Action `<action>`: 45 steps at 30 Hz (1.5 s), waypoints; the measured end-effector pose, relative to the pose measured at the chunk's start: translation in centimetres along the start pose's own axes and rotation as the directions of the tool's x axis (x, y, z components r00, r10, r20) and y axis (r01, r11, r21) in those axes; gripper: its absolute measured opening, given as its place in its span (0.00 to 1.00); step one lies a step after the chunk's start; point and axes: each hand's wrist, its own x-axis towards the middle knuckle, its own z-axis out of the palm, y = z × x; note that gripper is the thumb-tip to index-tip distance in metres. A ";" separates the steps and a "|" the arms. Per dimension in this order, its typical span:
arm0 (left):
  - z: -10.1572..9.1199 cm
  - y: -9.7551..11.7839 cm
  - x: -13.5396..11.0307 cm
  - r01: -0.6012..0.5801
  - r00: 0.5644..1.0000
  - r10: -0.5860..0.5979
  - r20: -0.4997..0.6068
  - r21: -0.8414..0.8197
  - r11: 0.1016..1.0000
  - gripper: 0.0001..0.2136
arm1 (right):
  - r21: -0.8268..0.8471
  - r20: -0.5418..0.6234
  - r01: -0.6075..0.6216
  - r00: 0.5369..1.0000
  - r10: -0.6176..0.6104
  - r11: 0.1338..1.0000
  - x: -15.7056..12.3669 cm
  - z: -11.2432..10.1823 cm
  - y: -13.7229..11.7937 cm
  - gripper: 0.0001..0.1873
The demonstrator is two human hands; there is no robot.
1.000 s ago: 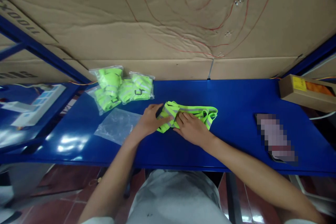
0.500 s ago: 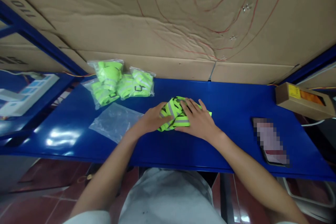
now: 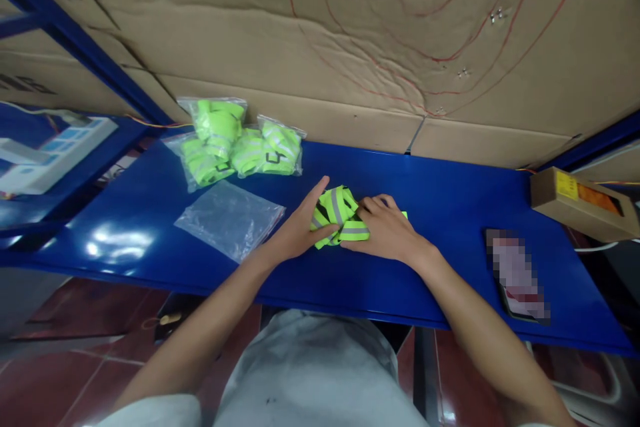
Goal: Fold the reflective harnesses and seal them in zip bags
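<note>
A folded bundle of neon yellow-green reflective straps (image 3: 338, 207) with grey stripes lies on the blue table between my hands. My left hand (image 3: 300, 225) cups its left side, thumb across the near edge and a finger raised at the far side. On the right, my right hand (image 3: 387, 227) presses on the bundle with bent fingers, covering much of that end. A bit of green strap pokes out beyond my right knuckles. Left of my left hand, a clear plastic bag (image 3: 227, 217) lies flat.
Several bagged green strap bundles (image 3: 217, 130) sit at the table's back left. A phone (image 3: 517, 273) lies on the right, near a cardboard box (image 3: 575, 203) with a window. A white power strip (image 3: 63, 157) is at far left. Cardboard (image 3: 250, 47) walls the back.
My right fingers have curled in from a flatter spread. My left index finger has lifted away from the bundle. The camera view has shifted and tilted slightly.
</note>
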 end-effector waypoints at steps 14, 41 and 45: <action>1.4 -1.2 -0.1 -0.188 0.977 0.186 -0.106 -0.011 0.982 0.36 | 0.162 0.112 -0.110 0.989 0.093 0.981 0.2 -0.5 -0.2 0.61; 0.3 1.8 2.0 -0.072 0.993 0.112 -0.035 0.567 0.821 0.25 | -0.049 -0.035 0.063 0.997 -0.065 0.997 -1.1 -0.2 -3.5 0.25; 0.1 2.1 1.0 -0.193 0.981 0.176 0.081 0.378 0.905 0.24 | -0.121 -0.014 0.111 0.993 -0.114 0.986 -1.1 0.1 -3.3 0.21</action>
